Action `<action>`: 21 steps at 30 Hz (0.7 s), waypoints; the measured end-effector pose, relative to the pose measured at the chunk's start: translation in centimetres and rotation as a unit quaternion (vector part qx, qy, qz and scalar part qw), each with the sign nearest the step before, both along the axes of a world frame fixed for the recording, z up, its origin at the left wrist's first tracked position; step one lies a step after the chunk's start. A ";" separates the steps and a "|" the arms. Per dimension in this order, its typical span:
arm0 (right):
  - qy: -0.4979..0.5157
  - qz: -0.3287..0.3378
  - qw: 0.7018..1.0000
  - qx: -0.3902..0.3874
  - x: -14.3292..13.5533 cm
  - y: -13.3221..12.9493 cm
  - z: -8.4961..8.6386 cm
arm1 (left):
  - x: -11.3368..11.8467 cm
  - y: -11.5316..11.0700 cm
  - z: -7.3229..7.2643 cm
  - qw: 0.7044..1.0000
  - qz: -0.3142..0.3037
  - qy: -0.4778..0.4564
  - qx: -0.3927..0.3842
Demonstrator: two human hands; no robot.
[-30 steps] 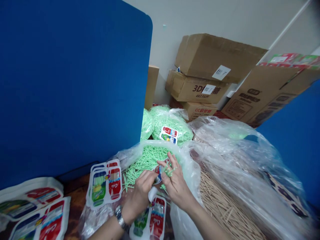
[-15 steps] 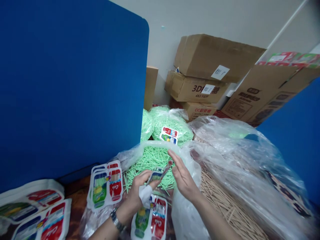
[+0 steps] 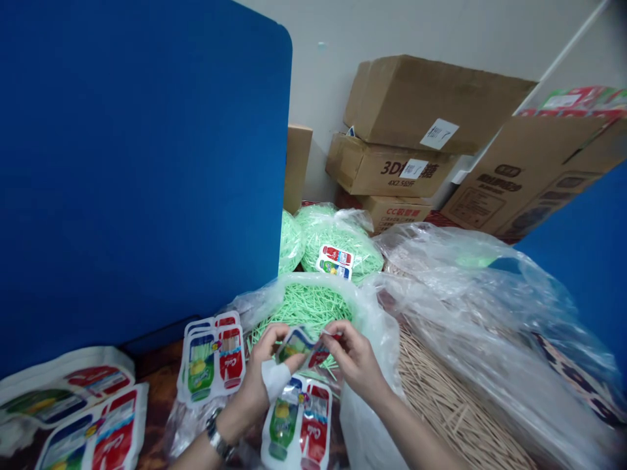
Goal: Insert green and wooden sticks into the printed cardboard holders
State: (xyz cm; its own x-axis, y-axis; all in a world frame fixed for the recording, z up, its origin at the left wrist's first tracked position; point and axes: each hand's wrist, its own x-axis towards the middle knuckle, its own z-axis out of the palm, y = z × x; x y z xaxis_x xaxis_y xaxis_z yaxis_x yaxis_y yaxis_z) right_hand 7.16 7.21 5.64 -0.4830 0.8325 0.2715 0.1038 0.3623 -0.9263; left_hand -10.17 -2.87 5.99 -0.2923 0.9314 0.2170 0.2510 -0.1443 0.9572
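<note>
Between my hands is a small printed pouch (image 3: 294,346) with a green and a red bottle design. My left hand (image 3: 262,378), with a white wrap around part of it and a watch at the wrist, grips the pouch's left side. The fingers of my right hand (image 3: 353,356) pinch its upper right edge. Just behind lies an open clear plastic bag (image 3: 372,326) full of thin green candy-like sticks (image 3: 313,305). Below my hands lies another printed pouch (image 3: 298,424).
More pouches lie in a pile (image 3: 213,356) left of my hands and in stacks at far left (image 3: 93,431). Thin tan sticks (image 3: 445,405) fill a bag at right. Cardboard boxes (image 3: 431,104) stand behind. A blue partition (image 3: 147,163) rises at left.
My right hand has gone from an outstretched, flat pose beside the pouch to pinching its edge. The pouch is now turned more toward me. The view has shifted slightly.
</note>
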 end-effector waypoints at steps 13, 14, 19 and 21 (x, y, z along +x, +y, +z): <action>-0.018 0.014 1.000 0.018 -0.2 -1.1 -0.1 | 0.1 0.4 -1.3 0.996 -0.020 -0.037 -0.073; -0.019 0.013 1.000 0.019 -0.3 -1.2 -0.1 | 0.0 0.4 -1.2 0.996 -0.024 -0.038 -0.073; -0.021 0.008 0.999 0.023 -0.8 -1.7 -0.1 | -0.8 0.1 -1.5 0.994 0.012 -0.084 -0.072; -0.020 0.017 0.999 0.025 -1.0 -1.9 0.0 | -0.8 -0.2 -1.2 0.995 0.022 -0.069 -0.074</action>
